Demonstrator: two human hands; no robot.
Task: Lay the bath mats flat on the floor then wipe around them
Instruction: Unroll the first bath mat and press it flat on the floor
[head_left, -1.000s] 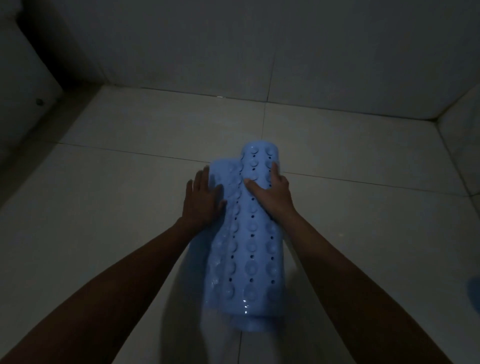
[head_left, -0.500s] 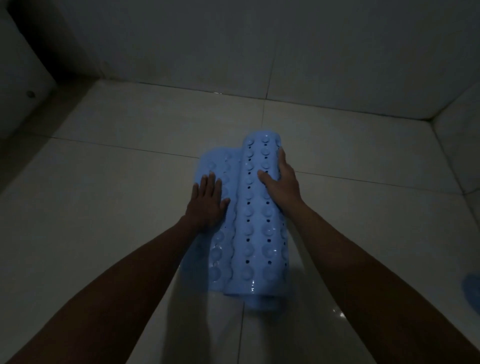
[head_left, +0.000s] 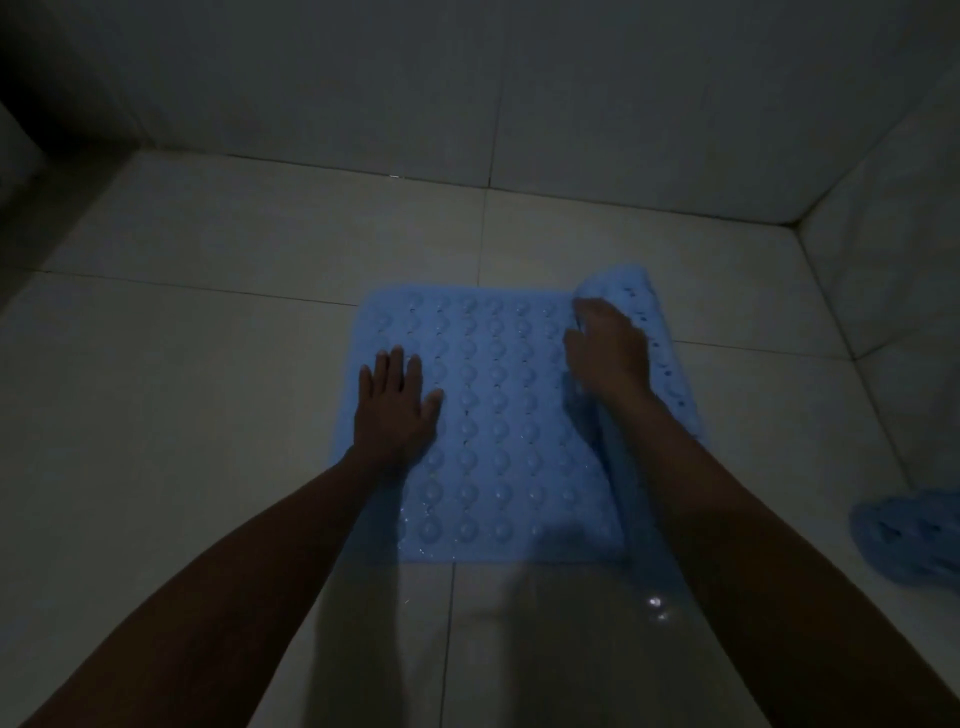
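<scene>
A light blue rubber bath mat (head_left: 498, 415) with rows of round bumps and small holes lies on the pale tiled floor, its left part flat. Its right part is still curled into a roll (head_left: 644, 332). My left hand (head_left: 396, 402) presses flat on the mat's left edge, fingers spread. My right hand (head_left: 608, 353) rests on the roll's inner side, fingers curved against it. A second blue mat (head_left: 906, 535) lies crumpled at the right edge of the view.
Tiled walls (head_left: 467, 93) close the floor at the back and right, meeting in a corner at the upper right. A dark recess sits at the upper left. Wet glints (head_left: 655, 603) show on the floor near my right forearm.
The mat has unrolled to the right: my right hand pushed the roll rightward while my left hand stayed pressing the left edge. The flat part is now much wider.
</scene>
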